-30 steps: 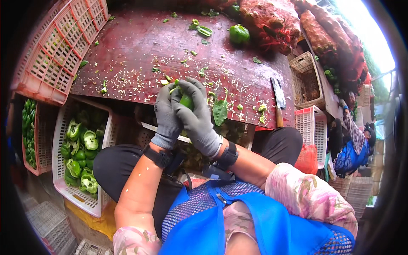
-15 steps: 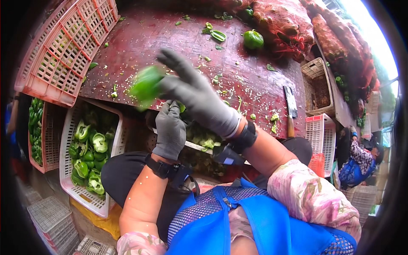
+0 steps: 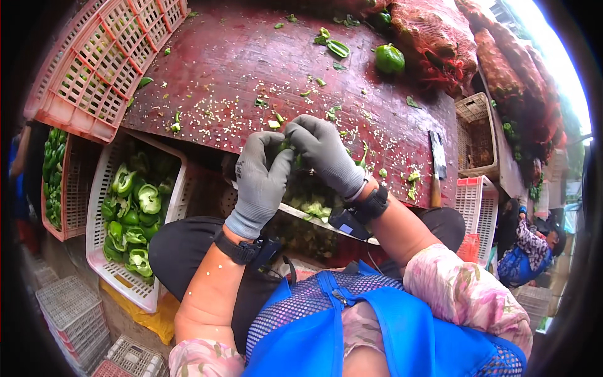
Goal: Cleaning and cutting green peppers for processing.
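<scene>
Both my hands wear grey gloves and meet above the table's near edge. My left hand [image 3: 260, 179] is closed, thumb and fingers pinching a small piece of green bell pepper [image 3: 284, 146], mostly hidden by the gloves. On the same piece, the fingers of my right hand [image 3: 323, 154] are pressed together. Below them, pale pepper cores [image 3: 314, 207] lie in a container under the table edge. A white crate [image 3: 146, 300] of cut green pepper halves [image 3: 130, 217] stands to my left. To the right, a knife [image 3: 438, 164] rests on the table.
White seeds and green scraps litter the red table [image 3: 220, 56]. A whole green pepper [image 3: 389, 58] sits at the back, beside red mesh sacks [image 3: 433, 38]. A pink-white crate [image 3: 103, 69] is tilted at far left. Another person [image 3: 531, 248] works at far right.
The blurred green pepper by my right hand is gone from there. My right hand has come down to meet the left, and the left has risen slightly.
</scene>
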